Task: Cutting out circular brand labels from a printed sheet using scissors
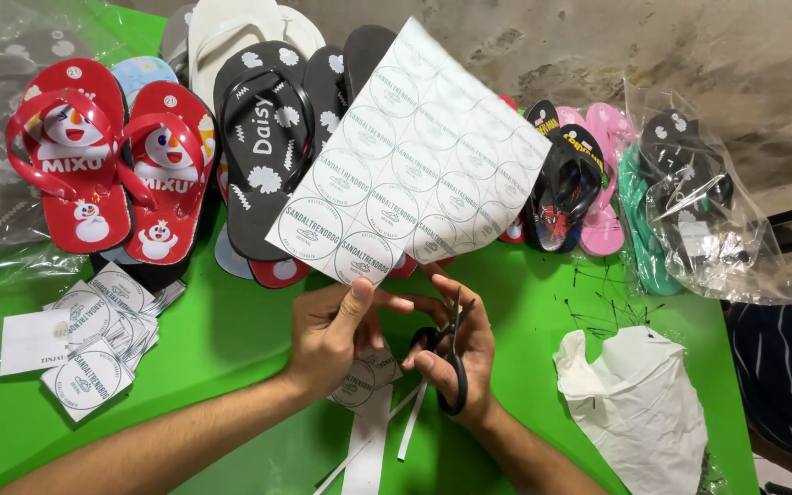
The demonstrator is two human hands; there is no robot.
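Observation:
My left hand [330, 330] pinches the lower edge of a white paper sheet [412, 160] printed with rows of round labels, holding it upright over the green table [231, 330]. My right hand [458, 357] grips black-handled scissors [451, 353], blades pointing up toward the sheet's bottom edge. Under the hands lie a cut label square [366, 378] and thin white paper strips [387, 431].
A pile of cut label squares [93, 335] lies at left. Red sandals [112, 160], black sandals [268, 137] and pink, black and green ones [588, 183] line the far edge. A bagged sandal pair [703, 206] sits right; crumpled white paper [639, 403] lies near right.

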